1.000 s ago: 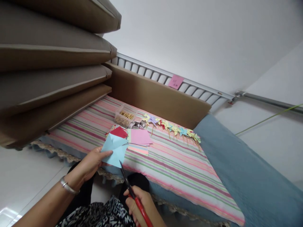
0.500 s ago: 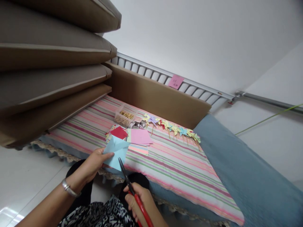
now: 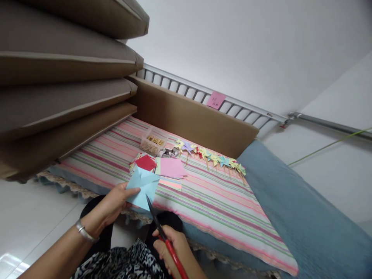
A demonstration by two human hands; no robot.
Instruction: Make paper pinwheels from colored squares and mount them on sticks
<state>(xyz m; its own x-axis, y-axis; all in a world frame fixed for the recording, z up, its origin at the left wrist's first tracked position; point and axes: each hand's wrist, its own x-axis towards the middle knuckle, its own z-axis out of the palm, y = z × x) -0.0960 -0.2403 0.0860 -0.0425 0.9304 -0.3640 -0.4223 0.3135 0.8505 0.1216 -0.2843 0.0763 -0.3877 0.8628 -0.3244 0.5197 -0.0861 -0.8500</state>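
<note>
A light blue square of paper [image 3: 143,190] is pinched by my left hand [image 3: 119,199] at its left edge, thumb on top. A slit shows in its upper part. My right hand [image 3: 172,246] is wrapped round the red handles of a pair of scissors [image 3: 158,223]. Their dark blades lie at the paper's lower right, the tips pointing toward its middle. Just beyond the paper sit a red paper square [image 3: 145,162] on a pile of coloured sheets and a stack of pink paper [image 3: 173,167].
A clear plastic box [image 3: 153,142] holds small wooden sticks. Paper pinwheels [image 3: 215,159] on sticks lie in a row along the striped cloth [image 3: 221,205]. Brown cushions [image 3: 69,97] are stacked at left, and a brown board [image 3: 192,118] stands at the back.
The scissor blades look closer together on the blue paper than before. Both hands have stayed almost in place.
</note>
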